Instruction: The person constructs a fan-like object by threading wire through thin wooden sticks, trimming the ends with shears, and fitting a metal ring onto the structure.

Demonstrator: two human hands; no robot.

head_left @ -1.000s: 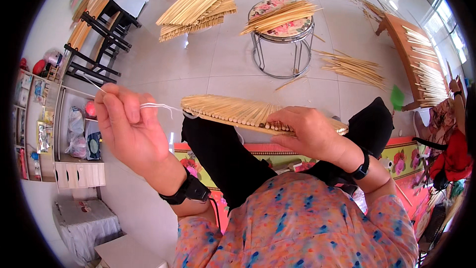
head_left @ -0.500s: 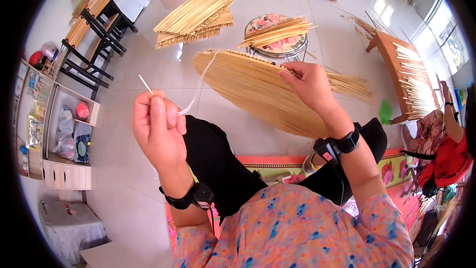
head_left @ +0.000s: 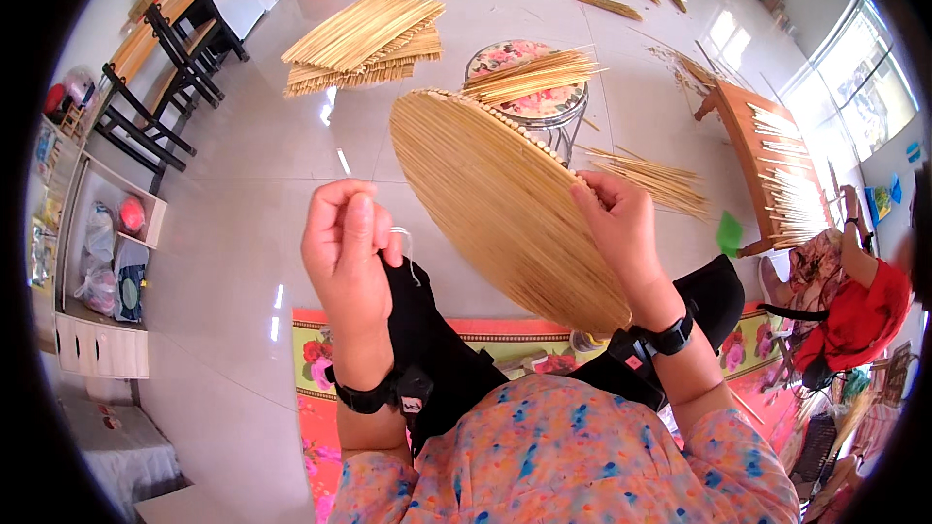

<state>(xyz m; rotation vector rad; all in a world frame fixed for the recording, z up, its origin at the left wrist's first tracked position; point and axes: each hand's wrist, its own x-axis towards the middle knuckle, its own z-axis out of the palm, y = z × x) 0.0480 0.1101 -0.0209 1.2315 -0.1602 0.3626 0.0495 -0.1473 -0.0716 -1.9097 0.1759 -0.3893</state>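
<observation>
My right hand [head_left: 621,223] pinches the upper right edge of a flat, pointed oval panel of straw stalks [head_left: 505,209]. Pale stalk ends line that edge like a row of beads. The panel hangs tilted above my lap. Left of it and apart from it, my left hand [head_left: 347,252] is raised with its fingers pinched together. A short loop of white thread [head_left: 411,250] dangles beside those fingers. A thin white sliver like a needle [head_left: 344,162] shows just above the fingertips, though a glint on the floor could look alike.
A round floral stool [head_left: 529,102] beyond the panel bears loose stalks. Stacked straw panels [head_left: 364,44] lie on the floor at far left. More stalks [head_left: 655,180] lie right of the panel. A wooden bench [head_left: 743,136] holds pale sticks; a person in red [head_left: 854,315] sits near it.
My left hand has moved right, toward the panel. The panel has turned to show more of its face, its right end lower. The thread no longer visibly spans from panel tip to hand.
</observation>
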